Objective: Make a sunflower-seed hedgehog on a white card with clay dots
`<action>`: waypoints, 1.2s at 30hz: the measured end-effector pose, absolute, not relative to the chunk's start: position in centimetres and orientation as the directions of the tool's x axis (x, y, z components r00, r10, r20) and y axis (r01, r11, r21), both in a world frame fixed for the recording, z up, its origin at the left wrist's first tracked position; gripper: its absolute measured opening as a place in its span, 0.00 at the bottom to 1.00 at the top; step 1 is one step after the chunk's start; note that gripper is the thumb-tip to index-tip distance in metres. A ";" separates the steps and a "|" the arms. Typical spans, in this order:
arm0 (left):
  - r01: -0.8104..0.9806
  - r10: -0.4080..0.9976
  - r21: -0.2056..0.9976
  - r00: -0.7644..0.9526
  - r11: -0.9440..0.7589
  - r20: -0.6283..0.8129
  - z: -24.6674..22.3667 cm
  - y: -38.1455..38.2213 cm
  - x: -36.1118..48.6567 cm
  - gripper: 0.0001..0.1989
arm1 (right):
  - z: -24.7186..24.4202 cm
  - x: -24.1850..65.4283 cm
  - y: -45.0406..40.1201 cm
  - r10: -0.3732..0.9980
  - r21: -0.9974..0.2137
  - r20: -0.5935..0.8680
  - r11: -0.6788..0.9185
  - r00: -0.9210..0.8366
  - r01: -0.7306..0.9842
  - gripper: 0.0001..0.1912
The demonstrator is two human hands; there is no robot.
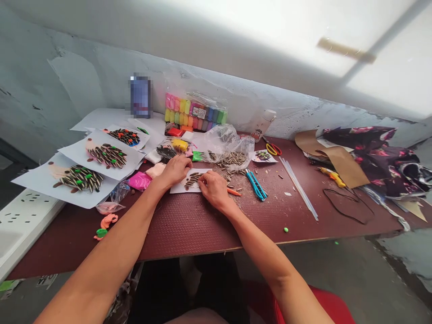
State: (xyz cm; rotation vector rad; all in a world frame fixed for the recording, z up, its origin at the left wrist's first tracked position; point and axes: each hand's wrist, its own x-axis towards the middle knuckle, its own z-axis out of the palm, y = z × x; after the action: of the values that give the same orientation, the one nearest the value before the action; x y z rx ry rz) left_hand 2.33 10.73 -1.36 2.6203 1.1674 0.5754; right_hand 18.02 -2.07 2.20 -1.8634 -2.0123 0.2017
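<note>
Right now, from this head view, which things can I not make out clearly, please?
In the head view:
The label of the blue container: blurred by pixelation.
The seed card: partly hidden by the left hand and right hand.
The orange item: one end hidden by the right hand.
The floral fabric: cut off by the right edge.

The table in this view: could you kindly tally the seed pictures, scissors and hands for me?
Seed pictures: 5
Scissors: 1
Hands: 2
Total: 8
</note>
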 end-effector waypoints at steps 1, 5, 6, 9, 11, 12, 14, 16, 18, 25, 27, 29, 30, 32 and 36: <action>0.665 0.749 0.347 0.606 -0.661 0.266 -1.4 10.7 2.3 0.11 | 2.2 18.0 -2.1 0.982 -0.358 0.184 0.107 -0.042 0.928 0.06; 0.667 0.749 0.343 0.606 -0.662 0.267 -1.5 10.7 2.3 0.12 | 2.0 17.8 -2.0 0.982 -0.347 0.182 0.105 -0.043 0.932 0.06; 0.668 0.749 0.340 0.607 -0.662 0.264 -1.5 10.7 2.3 0.12 | 2.0 17.7 -2.0 0.983 -0.346 0.179 0.102 -0.041 0.933 0.06; 0.672 0.751 0.336 0.608 -0.659 0.256 -1.4 10.7 2.3 0.12 | 2.2 17.6 -2.2 0.983 -0.357 0.182 0.101 -0.037 0.928 0.06; 0.671 0.751 0.339 0.609 -0.660 0.256 -1.4 10.7 2.3 0.12 | 2.4 17.8 -2.3 0.978 -0.377 0.205 0.110 -0.033 0.920 0.06; 0.666 0.749 0.343 0.611 -0.662 0.258 -1.4 10.7 2.2 0.12 | 2.6 18.0 -2.3 0.975 -0.388 0.222 0.110 -0.023 0.915 0.06; 0.658 0.745 0.354 0.613 -0.665 0.261 -1.4 10.7 2.1 0.12 | 3.0 18.9 -2.2 0.968 -0.410 0.249 0.083 0.024 0.908 0.08; 0.657 0.747 0.359 0.612 -0.663 0.259 -1.4 10.8 2.1 0.12 | 3.4 20.2 -2.0 0.958 -0.426 0.262 0.006 0.117 0.905 0.09; 0.672 0.756 0.348 0.604 -0.654 0.252 -1.4 10.7 2.0 0.11 | 3.6 21.9 -1.7 0.945 -0.433 0.250 -0.087 0.213 0.897 0.09; 0.748 0.803 0.294 0.557 -0.595 0.211 -1.0 10.3 2.3 0.08 | 4.0 26.0 -1.6 0.951 -0.462 0.145 -0.178 0.272 0.869 0.12; 0.753 0.810 0.297 0.547 -0.587 0.213 -0.9 10.2 2.5 0.08 | 4.0 26.2 -1.6 0.966 -0.466 0.101 -0.165 0.238 0.869 0.12; 0.761 0.817 0.297 0.533 -0.577 0.221 -0.8 10.2 2.6 0.08 | 3.9 26.1 -1.6 0.976 -0.457 0.078 -0.145 0.201 0.878 0.11; 0.765 0.819 0.294 0.527 -0.573 0.226 -0.8 10.2 2.6 0.08 | 3.8 26.0 -1.6 0.981 -0.448 0.072 -0.130 0.181 0.884 0.10; 0.773 0.824 0.289 0.515 -0.565 0.234 -0.7 10.3 2.6 0.08 | 3.7 25.7 -1.6 0.988 -0.419 0.066 -0.098 0.138 0.903 0.09; 0.782 0.832 0.289 0.498 -0.552 0.243 -0.7 10.2 2.7 0.08 | 3.7 25.2 -1.6 0.992 -0.321 0.053 -0.094 0.116 0.943 0.07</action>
State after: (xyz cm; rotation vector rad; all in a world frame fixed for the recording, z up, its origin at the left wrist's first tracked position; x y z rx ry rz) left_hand 2.73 10.22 -0.72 2.5947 1.4071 0.5383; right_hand 25.16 -1.64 3.66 -2.1223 -1.9043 0.2560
